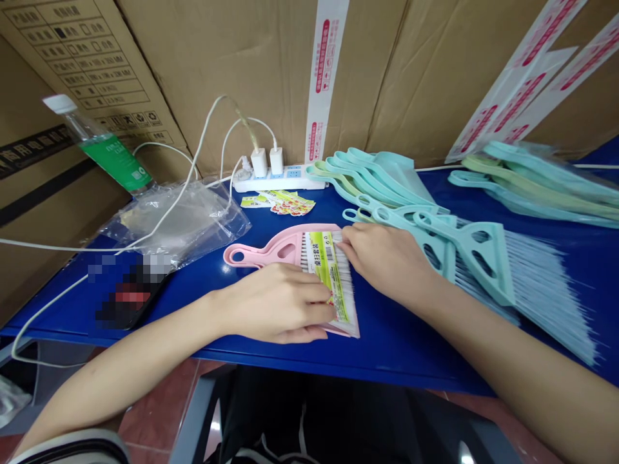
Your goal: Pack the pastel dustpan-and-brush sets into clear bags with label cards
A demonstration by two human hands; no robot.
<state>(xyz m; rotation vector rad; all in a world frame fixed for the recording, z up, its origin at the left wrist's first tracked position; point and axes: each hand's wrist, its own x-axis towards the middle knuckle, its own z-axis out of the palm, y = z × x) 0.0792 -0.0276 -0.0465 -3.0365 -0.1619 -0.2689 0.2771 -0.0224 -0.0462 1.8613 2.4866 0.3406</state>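
Observation:
A pink hand brush [280,250] with pale bristles lies on a pink dustpan [356,327], handles pointing left. Across its bristles runs a green, yellow and white paper label [325,254] with printing and a barcode. My left hand [278,303] is laid over the brush and the lower part of the label, its fingers bent and pressed down. At the label's upper right edge, my right hand [374,251] has its fingers closed in a pinch; its fingertips are partly hidden. Just past my right hand lie several mint-green brushes [483,258] with pale blue bristles.
Several mint dustpans [387,174] are stacked behind; more bagged ones [541,187] lie at right. Loose labels [290,203] sit before a power strip [290,177] with chargers. White cables cross a plastic bag [174,212], near a bottle [113,158] and a dark, blurred-out object [130,299]. Cardboard boxes [271,51] stand behind.

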